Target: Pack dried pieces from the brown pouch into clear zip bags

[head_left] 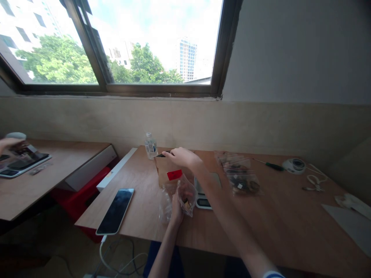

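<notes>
My left hand (176, 210) is closed around a clear plastic bag (185, 195) with dark bits inside, held just above the wooden table (278, 224). My right hand (181, 156) reaches forward, fingers pinched at the top of a standing brown paper bag (164, 172) that bears a red label (174, 175). A small kitchen scale (203, 200) lies behind the plastic bag, partly hidden by my right forearm.
A phone (116, 210) on a cable lies at the table's left edge. A water bottle (150, 146) stands at the back. Filled clear bags (242, 177), a green screwdriver (271, 165), a tape roll (295, 165) and scissors (314, 182) lie right. Another person's hand (7, 143) is at a left desk.
</notes>
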Motion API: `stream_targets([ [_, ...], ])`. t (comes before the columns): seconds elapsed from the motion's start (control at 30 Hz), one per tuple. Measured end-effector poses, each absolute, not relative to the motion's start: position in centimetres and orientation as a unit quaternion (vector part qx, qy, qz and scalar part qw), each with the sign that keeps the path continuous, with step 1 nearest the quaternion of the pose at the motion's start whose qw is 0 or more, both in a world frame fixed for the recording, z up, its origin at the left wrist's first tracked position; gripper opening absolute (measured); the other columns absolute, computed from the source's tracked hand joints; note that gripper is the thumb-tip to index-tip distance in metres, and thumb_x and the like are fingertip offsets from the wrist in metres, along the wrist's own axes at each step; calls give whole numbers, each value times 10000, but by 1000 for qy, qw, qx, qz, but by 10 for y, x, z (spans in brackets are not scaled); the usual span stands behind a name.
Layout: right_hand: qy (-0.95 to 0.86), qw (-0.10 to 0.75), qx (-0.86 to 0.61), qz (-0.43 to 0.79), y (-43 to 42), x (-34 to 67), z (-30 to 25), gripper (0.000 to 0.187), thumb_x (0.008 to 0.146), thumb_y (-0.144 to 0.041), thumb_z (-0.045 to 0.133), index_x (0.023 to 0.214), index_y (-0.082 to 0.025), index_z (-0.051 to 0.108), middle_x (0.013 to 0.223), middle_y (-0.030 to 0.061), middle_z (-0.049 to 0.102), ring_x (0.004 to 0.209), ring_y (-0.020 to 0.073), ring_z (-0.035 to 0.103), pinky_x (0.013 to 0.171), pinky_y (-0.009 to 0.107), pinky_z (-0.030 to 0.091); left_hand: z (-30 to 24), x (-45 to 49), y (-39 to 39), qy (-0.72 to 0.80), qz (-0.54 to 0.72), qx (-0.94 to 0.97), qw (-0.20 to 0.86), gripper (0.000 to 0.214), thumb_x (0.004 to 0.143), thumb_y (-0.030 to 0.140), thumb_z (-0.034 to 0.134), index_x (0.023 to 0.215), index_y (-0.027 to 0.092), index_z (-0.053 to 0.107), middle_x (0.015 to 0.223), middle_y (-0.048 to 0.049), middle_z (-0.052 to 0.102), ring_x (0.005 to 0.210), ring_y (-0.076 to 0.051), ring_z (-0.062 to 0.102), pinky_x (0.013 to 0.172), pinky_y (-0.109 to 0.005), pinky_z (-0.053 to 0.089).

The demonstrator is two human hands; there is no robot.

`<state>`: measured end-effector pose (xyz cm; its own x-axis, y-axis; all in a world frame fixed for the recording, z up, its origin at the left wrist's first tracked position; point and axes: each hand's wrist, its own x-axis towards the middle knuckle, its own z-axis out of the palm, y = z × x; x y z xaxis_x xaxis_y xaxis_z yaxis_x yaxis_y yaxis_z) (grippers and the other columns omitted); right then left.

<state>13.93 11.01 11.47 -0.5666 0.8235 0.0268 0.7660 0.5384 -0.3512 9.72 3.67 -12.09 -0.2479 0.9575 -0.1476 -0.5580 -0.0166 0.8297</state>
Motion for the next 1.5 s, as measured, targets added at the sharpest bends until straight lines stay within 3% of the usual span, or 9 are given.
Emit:
stream_targets([
  [0.17,-842,292,-426,153,63,177,105,365,954,-308,315,879,-160,641,862,64,679,776,151,613,675,230,410,-123,97,36,388,666,269,577,473,754,517,585,1073,173,646,674,-36,681,515,-128,580,495,-222,423],
  [0.3,-846,206,-385,304,35,203,54,280,906,-180,351,826,-190,620,807,20,666,736,137,615,670,225,443,-119,100,38,397,701,232,545,424,735,477,617,1025,173,670,883,-57,709,759,-182,649,690,-277,484],
  [0.43,-838,221,-417,274,23,212,-4,259,808,-56,405,896,-181,614,1019,78,638,1036,192,565,922,311,410,-112,102,39,420,707,227,522,444,744,512,589,917,116,688,899,-89,707,871,-220,636,847,-330,450],
  [0.53,-828,239,-427,275,20,217,-33,284,790,-70,444,1008,-187,584,1097,93,606,1072,208,537,957,347,396,-98,104,37,477,688,278,471,446,779,524,550,889,114,686,887,-100,703,871,-226,625,850,-319,432],
  [0.77,-769,316,-399,387,29,232,-54,287,789,-131,465,1050,-181,570,963,59,621,867,179,570,888,343,436,-63,112,32,588,598,449,307,524,888,527,334,905,131,677,828,-97,698,784,-222,621,762,-321,439],
  [0.93,-679,362,-348,536,33,229,-57,322,835,-313,516,1133,-201,562,1097,74,622,1067,222,550,1002,398,368,-56,109,30,603,570,497,254,510,907,497,305,1027,163,671,1006,-128,695,916,-250,625,822,-339,423],
  [1.07,-609,382,-334,610,33,222,-64,416,797,-470,583,1122,-212,572,1119,75,626,1049,229,573,989,415,385,-53,104,31,609,565,463,309,566,900,523,285,970,126,681,1050,-157,678,1000,-277,601,888,-380,401],
  [1.23,-585,403,-353,609,33,219,-63,364,748,-480,643,987,-206,625,991,50,653,923,205,612,890,377,458,-53,95,26,538,604,367,458,538,853,544,387,1017,112,662,1066,-139,675,1064,-276,582,915,-386,416],
  [1.5,-559,440,-381,591,45,228,-77,313,766,-470,618,897,-187,641,906,51,660,819,189,622,748,325,500,-70,85,-3,371,604,282,646,451,719,307,656,1144,159,617,1158,-122,644,1065,-250,598,902,-364,457],
])
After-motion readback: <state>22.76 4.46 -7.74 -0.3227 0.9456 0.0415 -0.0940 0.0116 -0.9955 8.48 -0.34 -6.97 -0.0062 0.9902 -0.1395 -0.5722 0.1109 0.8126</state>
